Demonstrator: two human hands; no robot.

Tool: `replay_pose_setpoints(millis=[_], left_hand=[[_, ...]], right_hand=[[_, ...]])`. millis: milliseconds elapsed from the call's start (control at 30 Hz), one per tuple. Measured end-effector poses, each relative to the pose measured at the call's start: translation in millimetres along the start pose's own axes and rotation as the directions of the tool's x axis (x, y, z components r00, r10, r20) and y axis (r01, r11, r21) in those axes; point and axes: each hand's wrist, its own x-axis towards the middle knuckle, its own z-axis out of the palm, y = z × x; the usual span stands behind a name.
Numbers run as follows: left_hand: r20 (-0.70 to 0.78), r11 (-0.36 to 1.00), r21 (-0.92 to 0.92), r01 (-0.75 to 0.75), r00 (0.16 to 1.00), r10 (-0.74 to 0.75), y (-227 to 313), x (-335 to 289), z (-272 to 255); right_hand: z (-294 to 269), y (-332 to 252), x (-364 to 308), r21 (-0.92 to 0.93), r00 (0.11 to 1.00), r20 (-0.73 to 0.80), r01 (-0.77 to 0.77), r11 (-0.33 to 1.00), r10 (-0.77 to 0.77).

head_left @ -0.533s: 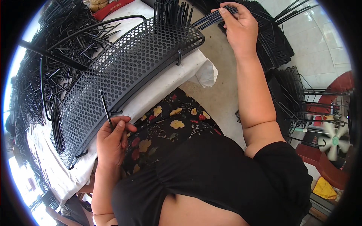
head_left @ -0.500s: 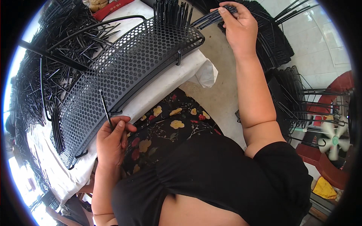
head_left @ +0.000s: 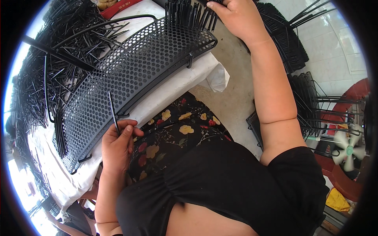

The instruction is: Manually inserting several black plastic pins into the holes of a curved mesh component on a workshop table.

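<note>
A curved black perforated mesh panel (head_left: 130, 70) lies slanting across the white-covered table, a wire frame attached to it. My left hand (head_left: 118, 145) is closed on a thin, dark, pointed rod-like tool (head_left: 112, 108), whose tip stands over the panel's near edge. Up at the picture's upper edge, my right hand (head_left: 244, 19) is pinched on black strips, mostly cut off by the edge. Right beside its fingers, many black strips (head_left: 183, 15) stand up in a dense row from the panel's far right end. More strips (head_left: 59, 135) stick out at the panel's left end.
A large heap of loose black strips (head_left: 35, 74) covers the table's left side. White cloth (head_left: 185, 84) hangs over the near edge. On the right stand stacked black bristly panels (head_left: 281, 37), wire racks (head_left: 311, 98) and a fan (head_left: 348, 149). Another person's arm (head_left: 65, 228) shows at lower left.
My right hand has moved up and to the left, toward the standing strips and partly out of the picture. The left hand stays nearly in place with its tool.
</note>
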Motion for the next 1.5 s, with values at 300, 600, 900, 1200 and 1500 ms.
replay_pose_setpoints(millis=[300,600,900,1200,1500], left_hand=[[0.010,0.999,0.033,0.005,1.000,-0.006,0.7,-0.2,0.3],[0.004,1.000,-0.005,0.012,1.000,-0.012,2.2,-0.1,0.0],[0.008,0.999,0.021,0.029,1.000,-0.029,4.5,-1.4,0.4],[0.002,1.000,0.012,0.020,1.000,-0.020,4.4,-1.9,-1.0],[-0.002,1.000,0.002,0.017,1.000,-0.017,4.2,-2.2,0.0]], right_hand=[[1.9,0.1,5.9,-0.018,0.997,0.024,-0.080,0.997,0.080],[1.6,6.3,-2.4,0.028,0.995,-0.086,0.062,0.998,-0.059],[-1.9,-0.6,-3.4,0.032,1.000,-0.009,-0.011,0.999,0.011],[-0.2,3.2,-9.4,0.175,0.993,-0.082,-0.067,0.982,0.082],[7.3,8.2,-8.1,0.111,0.995,-0.098,0.022,0.994,-0.012]])
